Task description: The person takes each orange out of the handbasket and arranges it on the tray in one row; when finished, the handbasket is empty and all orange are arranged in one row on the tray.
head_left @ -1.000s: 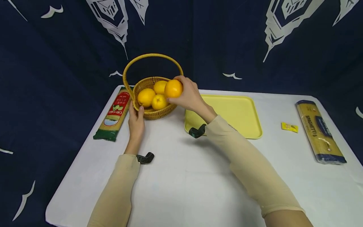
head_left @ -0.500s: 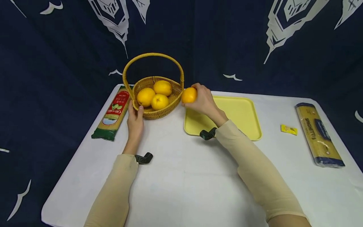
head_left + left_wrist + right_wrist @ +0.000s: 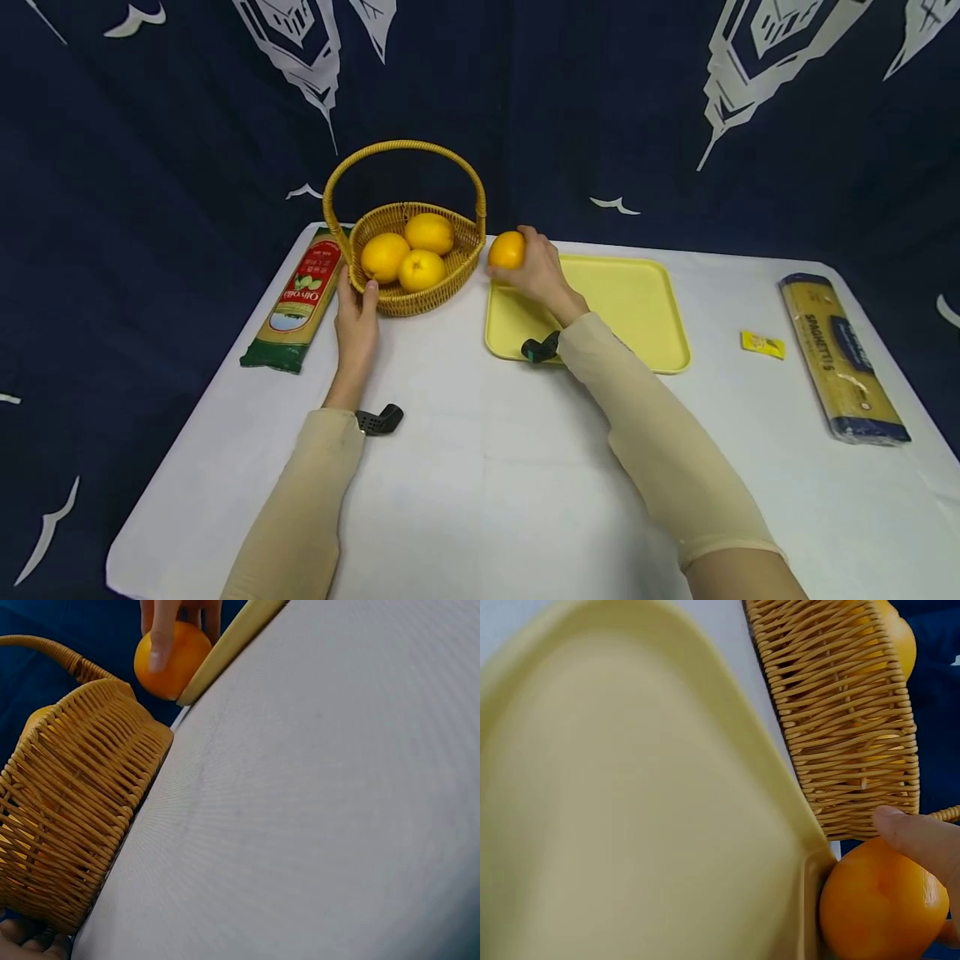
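Note:
My right hand (image 3: 536,268) grips an orange (image 3: 507,250) at the back left corner of the yellow tray (image 3: 630,312). In the right wrist view the orange (image 3: 881,900) is by the tray's rim, with the thumb (image 3: 919,836) over it; whether it touches the tray I cannot tell. Several finger parts are hidden behind the fruit. My left hand (image 3: 356,329) holds the near left side of a wicker basket (image 3: 420,302), thumb at the rim and fingers mostly hidden. Inside the basket lie three yellow-orange fruits (image 3: 422,270), lemon-like in shape.
A red and green pasta packet (image 3: 303,304) lies left of the basket. Toward the right are a small yellow sachet (image 3: 762,344) and a spaghetti packet (image 3: 843,358). The basket's tall handle (image 3: 405,145) arches upward. Behind the white table (image 3: 450,500) hangs a dark blue curtain (image 3: 562,125).
My right hand has carried the orange from above the basket rightward to the tray's back left corner, shifting only slightly in the last half second. The left hand has stayed on the basket.

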The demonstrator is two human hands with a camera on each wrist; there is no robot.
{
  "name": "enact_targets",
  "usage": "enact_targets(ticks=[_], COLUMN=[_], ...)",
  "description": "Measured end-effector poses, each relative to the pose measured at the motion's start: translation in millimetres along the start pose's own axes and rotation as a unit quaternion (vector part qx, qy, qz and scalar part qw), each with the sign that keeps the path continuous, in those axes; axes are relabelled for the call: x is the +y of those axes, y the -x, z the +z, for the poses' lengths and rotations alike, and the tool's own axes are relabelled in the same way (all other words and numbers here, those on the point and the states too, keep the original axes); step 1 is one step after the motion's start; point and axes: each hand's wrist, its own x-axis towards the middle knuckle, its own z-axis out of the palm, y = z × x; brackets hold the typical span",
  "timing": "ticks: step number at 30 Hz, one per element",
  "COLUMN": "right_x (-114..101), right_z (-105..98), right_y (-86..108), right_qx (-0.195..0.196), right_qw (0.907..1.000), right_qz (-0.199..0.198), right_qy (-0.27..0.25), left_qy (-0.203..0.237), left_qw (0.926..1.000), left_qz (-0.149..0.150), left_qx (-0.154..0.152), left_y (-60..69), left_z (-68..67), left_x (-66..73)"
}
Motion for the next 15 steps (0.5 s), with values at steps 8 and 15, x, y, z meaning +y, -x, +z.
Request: enact_targets(ticks=[8,15], right_x=[3,3], right_z=[-12,-17], right_y=[4.1,7.8], right_qx=[0.008,0.016], right_qw=[0.9999,0.9998], right_qz=[-0.006,-0.013], right_qy=[0.007,-0.002], left_qy=[0.004,0.005], left_qw=[1.0,1.0], left_qz=[0.007,0.004], left_qx=[0.0,0.0], left_y=[-1.5,0.8], left_z=[1.2,0.9], left_x=[3.3,1.6])
